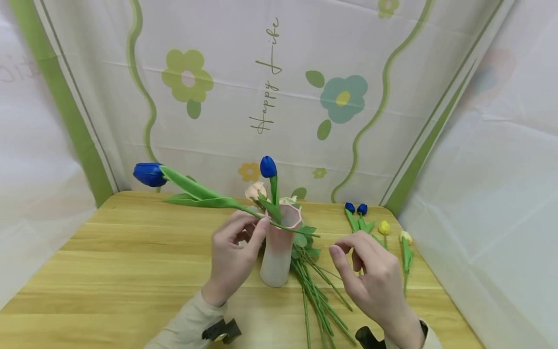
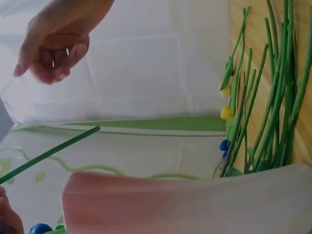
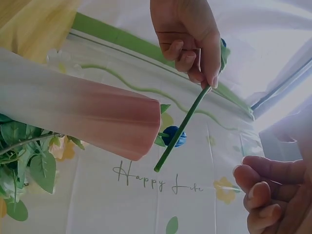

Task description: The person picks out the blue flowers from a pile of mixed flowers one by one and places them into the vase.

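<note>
A blue artificial tulip [image 1: 150, 174] lies nearly level above the table in the head view, its bloom to the left. My left hand [image 1: 237, 252] pinches its green stem between thumb and fingertips, beside the vase's mouth. The bare stem end passes in front of the rim and points right. Below it stands a pink-and-white vase [image 1: 277, 261], upright, with another blue tulip [image 1: 268, 167] in it. My right hand [image 1: 370, 276] hovers to the right of the vase, fingers loosely bent, with nothing held. In the right wrist view, the pinched stem [image 3: 183, 129] slants past the vase's mouth.
Several green stems [image 1: 320, 300] with leaves and pale blooms [image 1: 256, 190] lie behind and right of the vase. Further right on the wooden table [image 1: 131, 271] are more blue tulips [image 1: 362, 209], a yellow tulip [image 1: 384, 227] and a cream one [image 1: 406, 237]. Printed curtains [image 1: 226, 58] enclose the table.
</note>
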`<state>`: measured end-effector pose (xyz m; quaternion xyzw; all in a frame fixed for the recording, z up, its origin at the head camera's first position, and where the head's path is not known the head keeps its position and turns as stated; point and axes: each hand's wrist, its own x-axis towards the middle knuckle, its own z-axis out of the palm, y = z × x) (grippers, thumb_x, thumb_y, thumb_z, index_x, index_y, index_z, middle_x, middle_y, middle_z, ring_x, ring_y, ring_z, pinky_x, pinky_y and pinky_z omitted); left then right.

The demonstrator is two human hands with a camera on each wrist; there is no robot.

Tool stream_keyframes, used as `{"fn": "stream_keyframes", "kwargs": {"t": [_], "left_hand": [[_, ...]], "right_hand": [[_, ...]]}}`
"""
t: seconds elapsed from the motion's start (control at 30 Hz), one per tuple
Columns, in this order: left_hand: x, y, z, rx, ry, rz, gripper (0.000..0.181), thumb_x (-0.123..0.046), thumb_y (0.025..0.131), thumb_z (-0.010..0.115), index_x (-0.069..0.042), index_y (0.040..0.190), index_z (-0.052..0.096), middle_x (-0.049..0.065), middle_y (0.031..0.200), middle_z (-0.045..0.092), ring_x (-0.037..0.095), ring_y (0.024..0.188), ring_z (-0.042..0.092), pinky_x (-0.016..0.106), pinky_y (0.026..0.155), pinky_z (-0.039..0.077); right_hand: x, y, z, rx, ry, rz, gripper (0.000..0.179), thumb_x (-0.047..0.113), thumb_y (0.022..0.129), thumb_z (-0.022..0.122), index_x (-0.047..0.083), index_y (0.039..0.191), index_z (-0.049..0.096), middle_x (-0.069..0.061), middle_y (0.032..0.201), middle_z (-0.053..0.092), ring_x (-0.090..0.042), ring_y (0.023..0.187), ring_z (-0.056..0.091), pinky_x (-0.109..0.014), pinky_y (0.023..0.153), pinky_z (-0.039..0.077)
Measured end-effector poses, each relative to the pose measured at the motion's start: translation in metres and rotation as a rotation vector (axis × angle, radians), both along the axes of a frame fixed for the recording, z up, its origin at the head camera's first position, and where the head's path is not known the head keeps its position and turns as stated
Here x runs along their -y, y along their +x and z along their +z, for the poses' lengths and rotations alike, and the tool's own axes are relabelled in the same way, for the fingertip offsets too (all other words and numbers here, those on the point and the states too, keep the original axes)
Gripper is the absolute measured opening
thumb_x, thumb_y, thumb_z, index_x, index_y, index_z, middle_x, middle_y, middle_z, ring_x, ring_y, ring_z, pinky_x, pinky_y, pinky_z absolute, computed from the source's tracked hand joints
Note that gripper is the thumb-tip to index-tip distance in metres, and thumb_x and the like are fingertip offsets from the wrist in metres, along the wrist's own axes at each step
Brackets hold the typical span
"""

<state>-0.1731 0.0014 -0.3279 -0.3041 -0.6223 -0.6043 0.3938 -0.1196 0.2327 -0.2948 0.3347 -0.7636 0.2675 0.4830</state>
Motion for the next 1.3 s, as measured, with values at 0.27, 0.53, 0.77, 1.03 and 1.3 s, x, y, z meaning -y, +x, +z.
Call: {"fn": "stream_keyframes", "kwargs": {"t": [0.27, 0.53, 0.77, 1.03, 1.3], "left_hand": [[0.005, -0.012, -0.004, -0.087, 0.006, 0.117, 0.008, 0.004, 0.087, 0.071, -0.001, 0.093, 0.072, 0.004, 0.08, 0.059, 0.014, 0.059, 0.051, 0.02, 0.048, 0.042], [0.013, -0.022, -0.006, -0.161, -0.002, 0.234, 0.008, 0.004, 0.086, 0.071, 0.0, 0.092, 0.071, 0.007, 0.08, 0.059, 0.015, 0.064, 0.052, 0.019, 0.051, 0.045], [0.016, -0.025, -0.008, -0.229, -0.004, 0.331, 0.018, -0.014, 0.096, 0.063, 0.003, 0.093, 0.071, 0.009, 0.079, 0.06, 0.017, 0.063, 0.052, 0.02, 0.052, 0.044], [0.018, -0.028, -0.015, -0.281, -0.044, 0.362, 0.022, -0.017, 0.099, 0.06, 0.002, 0.092, 0.07, 0.01, 0.078, 0.059, 0.018, 0.06, 0.051, 0.02, 0.051, 0.044], [0.018, -0.03, -0.019, -0.281, -0.075, 0.339, 0.022, -0.017, 0.099, 0.06, 0.003, 0.095, 0.069, 0.01, 0.082, 0.06, 0.016, 0.062, 0.051, 0.019, 0.052, 0.044]], "right_hand": [[0.001, 0.001, 0.002, -0.016, -0.006, 0.003, 0.032, 0.03, 0.102, 0.054, 0.009, 0.082, 0.065, 0.004, 0.074, 0.056, -0.001, 0.053, 0.036, -0.012, 0.046, 0.029], [-0.001, -0.001, -0.001, 0.003, 0.004, -0.025, 0.029, 0.03, 0.101, 0.054, 0.01, 0.082, 0.065, 0.008, 0.072, 0.055, 0.0, 0.053, 0.036, -0.013, 0.045, 0.031], [-0.003, -0.001, -0.003, 0.03, 0.013, -0.056, 0.029, 0.031, 0.101, 0.054, 0.012, 0.083, 0.065, 0.01, 0.072, 0.054, 0.001, 0.053, 0.036, -0.015, 0.044, 0.031], [-0.003, -0.003, -0.004, 0.032, 0.013, -0.06, 0.028, 0.031, 0.101, 0.054, 0.012, 0.082, 0.065, 0.01, 0.071, 0.053, 0.001, 0.053, 0.036, -0.014, 0.044, 0.031], [-0.003, -0.004, -0.006, 0.038, 0.012, -0.064, 0.028, 0.03, 0.1, 0.055, 0.012, 0.082, 0.065, 0.011, 0.071, 0.053, 0.001, 0.053, 0.035, -0.015, 0.044, 0.031]]}}
